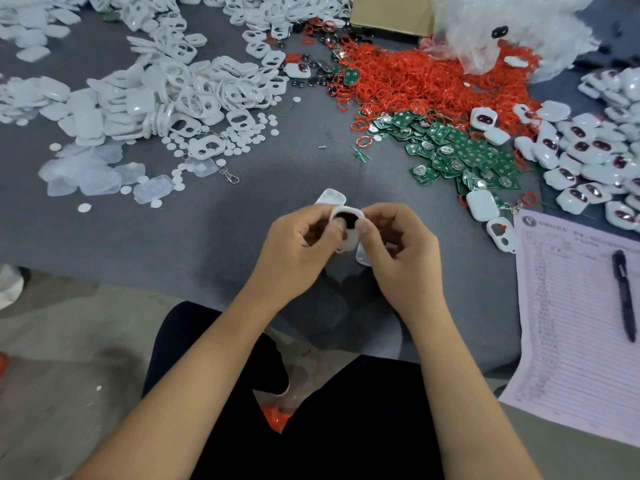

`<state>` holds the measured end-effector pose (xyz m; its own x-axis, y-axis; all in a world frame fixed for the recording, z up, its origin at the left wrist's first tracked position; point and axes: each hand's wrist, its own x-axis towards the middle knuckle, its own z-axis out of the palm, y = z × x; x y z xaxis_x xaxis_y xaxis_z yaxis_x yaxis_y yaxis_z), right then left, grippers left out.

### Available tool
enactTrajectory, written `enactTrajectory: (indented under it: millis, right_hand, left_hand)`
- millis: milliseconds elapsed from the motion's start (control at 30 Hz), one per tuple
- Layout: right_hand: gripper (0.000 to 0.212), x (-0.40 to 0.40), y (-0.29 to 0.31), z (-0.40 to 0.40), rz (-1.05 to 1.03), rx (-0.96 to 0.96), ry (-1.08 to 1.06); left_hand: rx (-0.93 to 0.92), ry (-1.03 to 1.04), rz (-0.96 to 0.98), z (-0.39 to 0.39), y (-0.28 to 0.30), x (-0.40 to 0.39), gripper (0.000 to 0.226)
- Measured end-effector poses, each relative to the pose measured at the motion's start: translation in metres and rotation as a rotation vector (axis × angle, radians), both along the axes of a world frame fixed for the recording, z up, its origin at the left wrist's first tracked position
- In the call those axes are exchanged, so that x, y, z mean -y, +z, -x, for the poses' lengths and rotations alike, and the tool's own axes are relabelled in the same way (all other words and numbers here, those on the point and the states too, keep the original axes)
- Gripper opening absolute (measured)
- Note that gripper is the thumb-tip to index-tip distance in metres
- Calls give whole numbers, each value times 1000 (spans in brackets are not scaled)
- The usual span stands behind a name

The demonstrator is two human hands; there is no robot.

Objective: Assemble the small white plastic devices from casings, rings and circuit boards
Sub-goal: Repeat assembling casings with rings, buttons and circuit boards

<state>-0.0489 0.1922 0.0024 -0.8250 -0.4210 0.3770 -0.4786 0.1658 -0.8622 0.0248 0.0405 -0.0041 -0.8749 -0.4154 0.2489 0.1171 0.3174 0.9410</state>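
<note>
Head view: I hold one casing [347, 227] above the table's [207, 233] near edge, pinched by both hands, left hand [298, 247] and right hand [398, 251] equally close, its long axis pointing away from me.

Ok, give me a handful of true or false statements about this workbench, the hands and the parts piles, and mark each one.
1. Both hands hold one small white casing together above the table. True: the left hand and right hand both pinch it.
2. The pile of red rings lies at the person's near left. False: it lies at the far right, beyond the green circuit boards.
3. A pen lies on the printed sheet. True.
4. The right hand holds the pen. False: the pen lies untouched on the sheet.
5. Empty white casings are heaped on the left. True.
</note>
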Motion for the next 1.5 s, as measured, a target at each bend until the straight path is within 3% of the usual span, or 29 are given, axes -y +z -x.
enactTrajectory:
  millis: [100, 167, 267, 367, 567, 733, 833, 1000, 1200, 1333, 1500]
  right_hand:
    - [10, -1, -4, 0, -34, -61, -57]
    - [12, -2, -6, 1, -133, -206, -70]
    - [9, 1, -7, 1, -328, -423, -37]
    - [16, 4, -8, -1, -495, -523, -60]
    - [10, 5, -8, -2, -524, -594, -36]
    - [11, 3, -7, 0, -417, -474, 25]
    - [10, -2, -6, 0, -166, -243, 64]
    - [19, -4, -3, 6, 44, 141, 33]
    - [18, -4, -3, 8, 60, 166, 6]
    - [4, -3, -2, 7, 13, 168, -30]
    - [2, -3, -1, 6, -16, 148, -61]
  left_hand:
    - [-49, 168, -315, 3, 3, 5, 19]
    - [-65, 171, -452, 5, 4, 7, 20]
    - [-42, 103, -409, 4, 3, 6, 23]
    - [-35, 84, -381, 3, 3, 7, 22]
    - [-64, 59, -387, 1, 4, 6, 10]
    - [-77, 91, -292, 2, 3, 7, 7]
    - [-49, 112, -202, 2, 1, 9, 7]
    - [-13, 95, -251, 4, 0, 7, 6]
    - [55, 24, -323, 7, -4, 6, 8]
    - [68, -56, -355, 6, -4, 7, 7]
    - [30, -146, -327, 5, -3, 7, 23]
